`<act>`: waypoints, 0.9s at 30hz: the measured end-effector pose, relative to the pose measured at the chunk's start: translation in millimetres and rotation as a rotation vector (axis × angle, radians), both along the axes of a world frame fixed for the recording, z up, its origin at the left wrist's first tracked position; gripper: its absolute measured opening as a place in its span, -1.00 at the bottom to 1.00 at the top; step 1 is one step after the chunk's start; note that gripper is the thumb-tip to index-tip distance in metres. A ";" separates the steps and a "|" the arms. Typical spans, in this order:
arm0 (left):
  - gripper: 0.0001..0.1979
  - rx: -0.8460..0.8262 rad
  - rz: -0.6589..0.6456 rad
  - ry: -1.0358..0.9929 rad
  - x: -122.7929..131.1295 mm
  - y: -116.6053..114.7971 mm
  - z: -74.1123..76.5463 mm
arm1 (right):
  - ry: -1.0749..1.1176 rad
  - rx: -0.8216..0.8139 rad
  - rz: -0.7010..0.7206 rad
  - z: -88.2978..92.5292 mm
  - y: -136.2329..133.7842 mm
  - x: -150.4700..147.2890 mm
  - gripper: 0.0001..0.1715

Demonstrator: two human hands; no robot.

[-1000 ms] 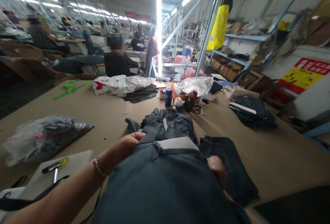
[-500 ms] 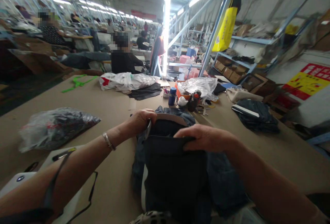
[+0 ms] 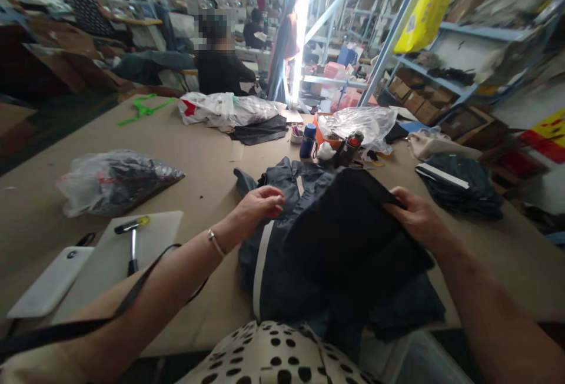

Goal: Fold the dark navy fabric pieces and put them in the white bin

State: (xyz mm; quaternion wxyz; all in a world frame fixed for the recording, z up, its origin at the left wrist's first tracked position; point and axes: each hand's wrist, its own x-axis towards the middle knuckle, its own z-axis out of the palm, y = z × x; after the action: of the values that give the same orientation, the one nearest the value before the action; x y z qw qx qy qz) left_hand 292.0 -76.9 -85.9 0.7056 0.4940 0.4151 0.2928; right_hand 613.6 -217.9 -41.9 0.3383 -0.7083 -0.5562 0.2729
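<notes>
My right hand grips the edge of a black fabric piece and holds it raised at a tilt. Beneath lies a dark blue-grey garment with a white stripe, bunched on the table's near side. My left hand hovers over the garment's left part, its fingertips pressed together. Whatever might be between those fingers is too small to make out. Part of the garment is hidden by the black piece.
Left on the table are a plastic bag of dark material, a hammer on a white board, and a phone. A blue bottle and dark flask stand behind the garment. Folded dark cloth lies right.
My left hand has let go of the black piece's far edge. My right hand has swung that piece up and to the right, uncovering the garment's white stripe. The view has tilted down.
</notes>
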 end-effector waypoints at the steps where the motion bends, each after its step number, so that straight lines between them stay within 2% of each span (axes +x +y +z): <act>1: -0.74 -0.017 -0.017 0.101 -14.5 -6.2 -20.4 | -0.062 -0.030 -0.100 -10.3 -16.0 22.8 -0.62; 3: -0.80 -0.078 -0.062 0.381 -43.1 -26.9 -62.2 | -0.348 -0.028 -0.319 -34.5 -46.5 60.1 -0.53; 4: -0.81 -0.107 -0.096 0.501 -54.8 -40.2 -81.7 | -0.492 0.012 -0.376 -47.4 -58.6 70.4 -0.50; 6: -0.79 -0.139 -0.169 0.635 -69.2 -67.5 -113.9 | -0.646 0.098 -0.363 -71.3 -71.2 67.1 -0.51; 8: -0.80 -0.131 -0.210 0.693 -71.3 -89.3 -135.6 | -0.598 0.151 -0.189 -89.2 -66.2 30.9 -0.63; 10: -0.81 -0.025 -0.173 0.760 -65.8 -101.3 -148.4 | -0.502 0.169 0.048 -99.2 -46.8 -29.4 -0.76; 12: -0.77 0.090 -0.096 0.822 -59.7 -104.7 -155.2 | -0.449 0.165 0.292 -102.6 -20.6 -97.4 -0.79; 14: -0.77 0.125 -0.073 0.834 -57.1 -103.9 -157.5 | -0.498 0.180 0.546 -102.8 5.2 -158.1 -0.82; 17: -0.85 0.198 -0.128 0.736 -59.0 -103.6 -151.5 | -0.673 0.218 0.862 -101.7 35.4 -218.6 -0.80; 19: -0.86 0.285 -0.159 0.645 -60.1 -104.5 -139.0 | -0.797 0.164 0.988 -97.1 48.5 -238.3 -0.80; 21: -0.81 0.371 -0.180 0.591 -59.0 -104.0 -118.6 | -0.879 0.043 1.073 -83.4 57.1 -243.5 -0.86; 24: -0.80 0.638 -0.169 0.620 -54.8 -97.9 -76.0 | -0.938 -0.095 1.116 -39.2 68.4 -227.0 -0.85; 25: -0.81 0.776 -0.113 0.633 -53.7 -95.0 -59.8 | -0.960 -0.101 1.090 -18.9 73.0 -215.8 -0.82; 27: -0.80 1.028 0.078 0.600 -52.6 -89.1 -27.3 | -1.009 -0.060 0.929 25.7 83.5 -187.7 -0.78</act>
State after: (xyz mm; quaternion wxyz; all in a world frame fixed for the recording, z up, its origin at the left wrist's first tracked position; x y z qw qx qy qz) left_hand 239.4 -166.0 -113.2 0.2166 0.8177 0.4194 0.3295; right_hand 425.9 -134.4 -16.2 -0.1340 -0.4457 -0.8841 0.0419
